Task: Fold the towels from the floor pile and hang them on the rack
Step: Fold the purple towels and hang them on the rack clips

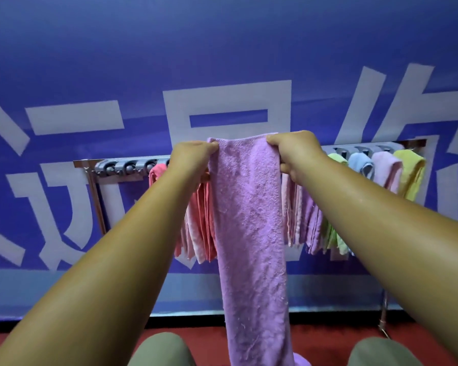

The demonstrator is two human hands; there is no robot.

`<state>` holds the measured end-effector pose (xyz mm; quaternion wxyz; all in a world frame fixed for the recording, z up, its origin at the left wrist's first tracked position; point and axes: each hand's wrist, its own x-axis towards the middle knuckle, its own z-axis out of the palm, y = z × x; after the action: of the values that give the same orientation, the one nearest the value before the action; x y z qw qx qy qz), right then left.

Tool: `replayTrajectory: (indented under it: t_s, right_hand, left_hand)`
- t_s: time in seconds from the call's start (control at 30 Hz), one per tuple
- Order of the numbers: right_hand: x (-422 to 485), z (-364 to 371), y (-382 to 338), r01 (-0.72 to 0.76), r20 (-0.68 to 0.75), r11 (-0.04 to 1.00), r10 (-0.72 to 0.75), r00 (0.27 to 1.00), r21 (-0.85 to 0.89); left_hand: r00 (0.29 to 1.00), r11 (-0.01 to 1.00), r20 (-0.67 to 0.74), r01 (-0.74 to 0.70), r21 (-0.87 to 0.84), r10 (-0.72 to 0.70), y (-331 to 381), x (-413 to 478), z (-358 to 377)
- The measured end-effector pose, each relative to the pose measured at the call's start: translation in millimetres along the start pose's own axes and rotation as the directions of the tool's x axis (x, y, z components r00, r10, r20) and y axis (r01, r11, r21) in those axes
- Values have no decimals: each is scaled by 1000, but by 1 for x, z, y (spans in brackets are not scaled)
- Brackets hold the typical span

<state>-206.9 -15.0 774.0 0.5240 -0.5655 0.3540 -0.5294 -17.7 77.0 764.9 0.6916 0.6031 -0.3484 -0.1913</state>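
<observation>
Purple towel (249,220) hangs between both hands' grip.

lilac towel (250,220), blue wall (222,48), red floor (315,344)

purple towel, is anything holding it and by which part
Both hands hold the purple towel by its top edge: the left hand pinches the left corner, the right hand the right corner.

Blue wall (222,48), white lettering (226,101); red floor (315,339).
</observation>
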Motion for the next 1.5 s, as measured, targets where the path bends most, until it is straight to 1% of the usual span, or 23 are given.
replayTrajectory:
  t_s: [0.07,0.13,0.27,0.33,0.43,0.53,0.63,0.83,0.93,1.03,1.1,1.2,1.27,1.33,1.37,1.43,1.5]
  right_hand:
    - [-4,4,1,-1,1,1000,1,1000,-28]
    - [-7,9,2,9,0,998,-9,1000,-68]
    - [-5,19,8,60,-16,988,-63,998,-139]
    - [-9,24,8,122,-26,968,-131,991,-221]
    - [-20,29,7,188,-42,927,-213,976,-324]
    - [-23,32,8,215,-27,903,-242,970,-372]
    - [-26,31,9,238,3,880,-260,966,-411]
    - [-32,32,9,312,86,866,-303,949,-390]
    - [-34,33,14,372,158,846,-337,928,-382]
    - [-34,34,21,367,209,894,-319,924,-257]
    - [-35,34,25,319,245,933,-275,930,-165]
    - [-33,31,31,280,305,960,-258,917,-30]
    - [-34,30,31,263,291,965,-257,922,16]
    - [-34,33,31,241,200,970,-231,952,-29]
    - [-32,35,31,209,152,977,-199,968,-50]
    - [-26,36,32,132,119,991,-132,984,6]
    - [-27,35,27,58,107,995,-67,992,84]
  left_hand:
    - [999,999,6,-34,39,34,-3,-2,1]
    - [999,998,3,-48,43,48,-4,-4,6]
    - [997,994,-24,-71,80,73,-2,-12,18]
    - [996,994,-30,-76,77,79,0,-16,23]
    - [997,995,3,-78,63,78,4,-23,31]
    - [995,990,21,-96,104,94,5,-27,37]
    - [990,976,8,-144,162,144,2,-28,38]
    - [979,971,91,-195,139,183,-3,-35,36]
    - [972,976,174,-182,116,160,1,-43,37]
    - [950,951,228,-257,174,215,-2,-42,35]
    - [940,917,193,-322,236,281,-9,-41,33]
    - [926,892,94,-378,248,367,-15,-42,33]
    - [901,855,76,-429,291,426,-16,-44,32]
    - [882,820,62,-459,341,468,-18,-41,31]
    - [885,822,53,-451,347,463,-18,-42,30]
    - [902,839,42,-416,350,430,-21,-41,25]
    - [943,907,68,-332,260,326,-26,-43,18]
